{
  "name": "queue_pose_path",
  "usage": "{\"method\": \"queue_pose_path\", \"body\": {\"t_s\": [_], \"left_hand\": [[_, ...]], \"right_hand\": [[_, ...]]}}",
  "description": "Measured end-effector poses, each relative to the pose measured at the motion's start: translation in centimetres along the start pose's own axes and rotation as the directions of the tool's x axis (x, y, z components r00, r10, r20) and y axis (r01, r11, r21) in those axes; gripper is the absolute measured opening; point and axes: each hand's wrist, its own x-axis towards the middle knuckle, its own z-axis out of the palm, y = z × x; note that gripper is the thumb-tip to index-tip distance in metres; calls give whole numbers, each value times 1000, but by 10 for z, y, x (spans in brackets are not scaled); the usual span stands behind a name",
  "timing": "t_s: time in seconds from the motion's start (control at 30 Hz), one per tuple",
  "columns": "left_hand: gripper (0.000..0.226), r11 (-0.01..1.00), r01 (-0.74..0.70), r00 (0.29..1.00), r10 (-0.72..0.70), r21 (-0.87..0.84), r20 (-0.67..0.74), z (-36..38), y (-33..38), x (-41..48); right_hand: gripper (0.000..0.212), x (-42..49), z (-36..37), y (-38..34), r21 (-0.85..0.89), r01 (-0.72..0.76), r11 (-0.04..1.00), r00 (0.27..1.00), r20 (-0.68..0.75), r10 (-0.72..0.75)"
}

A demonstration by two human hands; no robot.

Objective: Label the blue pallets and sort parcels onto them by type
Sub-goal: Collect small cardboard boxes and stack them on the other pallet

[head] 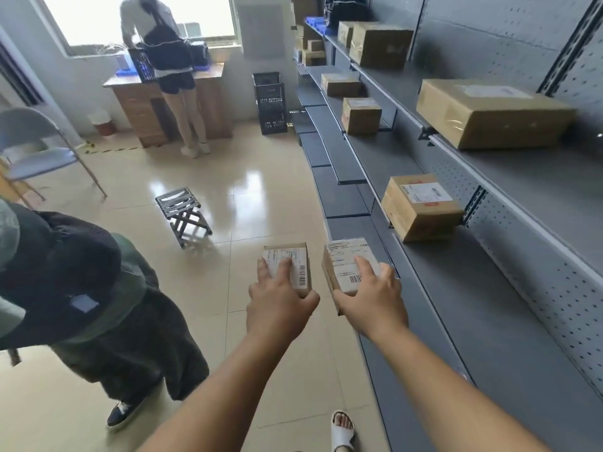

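Gripping one parcel (298,265) in left hand (277,309), second parcel (342,261) in right hand (372,305)

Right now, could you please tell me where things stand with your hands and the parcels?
Left grip holds left parcel, right grip holds right parcel, both labels up. No blue pallet in view. Folding stool ahead, person in cap close left.

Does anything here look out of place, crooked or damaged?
Nothing spilled or damaged. The small labelled cardboard parcels in the left hand and right hand look intact. One oddity: the small dark slatted folding stool stands alone on the tiled floor, a possible trip hazard.
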Motion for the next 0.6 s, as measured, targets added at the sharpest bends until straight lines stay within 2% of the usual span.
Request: {"method": "queue_pose_path", "body": {"t_s": [0.3,0.6], "left_hand": [[85,995,103,991,-102,9,-82,-15,49,143],[87,987,159,984,-158,3,-86,-29,58,285]], "right_hand": [[82,170,-12,-46,22,107,994,993,54,-109],[84,305,3,-97,20,137,990,986,96,-139]]}}
